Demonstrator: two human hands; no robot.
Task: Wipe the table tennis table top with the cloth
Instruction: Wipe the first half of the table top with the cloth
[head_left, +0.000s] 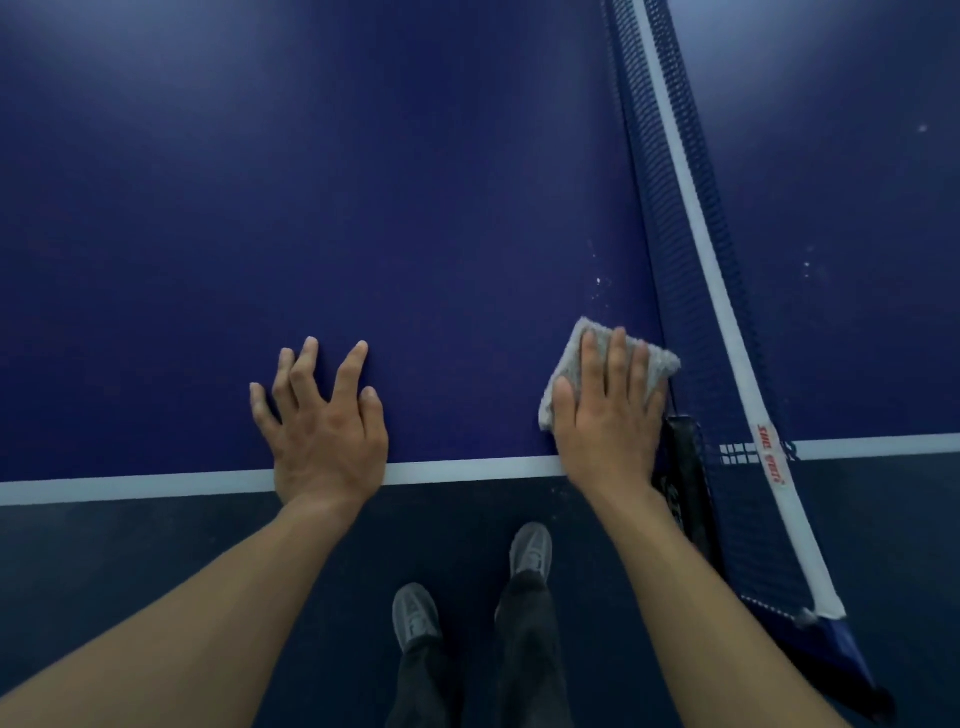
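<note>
My left hand (324, 415) lies on the counter (363, 182), lower centre; right of it my right hand (608, 410) rests on the cloth (566, 353), beside the net (670, 208).

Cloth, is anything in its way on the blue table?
The blue mesh net stands close on the right of the grey fuzzy cloth, and the left hand rests on the blue table top to its left. Straight ahead nothing visible blocks it.

The right hand (608, 421) covers much of the cloth (564, 359); red lettering (771, 451) on the net (670, 156) is unreadable.
</note>
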